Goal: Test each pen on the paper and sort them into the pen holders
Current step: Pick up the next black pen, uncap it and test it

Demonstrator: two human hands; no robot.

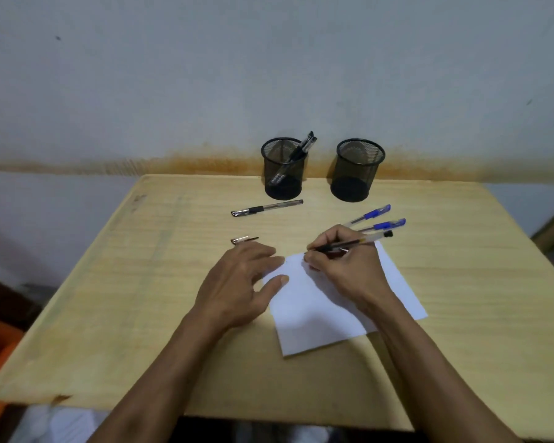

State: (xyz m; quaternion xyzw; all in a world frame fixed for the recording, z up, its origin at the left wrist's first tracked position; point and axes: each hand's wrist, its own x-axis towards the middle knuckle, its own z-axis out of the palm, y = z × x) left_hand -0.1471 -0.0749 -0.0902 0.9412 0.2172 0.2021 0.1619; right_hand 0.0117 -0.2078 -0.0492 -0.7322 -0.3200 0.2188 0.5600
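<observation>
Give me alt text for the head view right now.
The right hand writes with a black pen on white paper that the left hand steadies. Behind stand two mesh holders: the left holder has pens, the right holder looks empty.

Far edge: two mesh holders, left holder (283,174) and right holder (357,174), with an open gap between them.
Before left holder: black pen (267,208) lies crosswise, barring the straight approach.
Right lane: two blue pens (376,220) lie just beyond the right hand (343,270).
Centre: left hand (237,282) and paper (314,314) take it up; pen cap (244,240) just past the fingers.
Left side of table (109,298): bare wood, open passage.
</observation>
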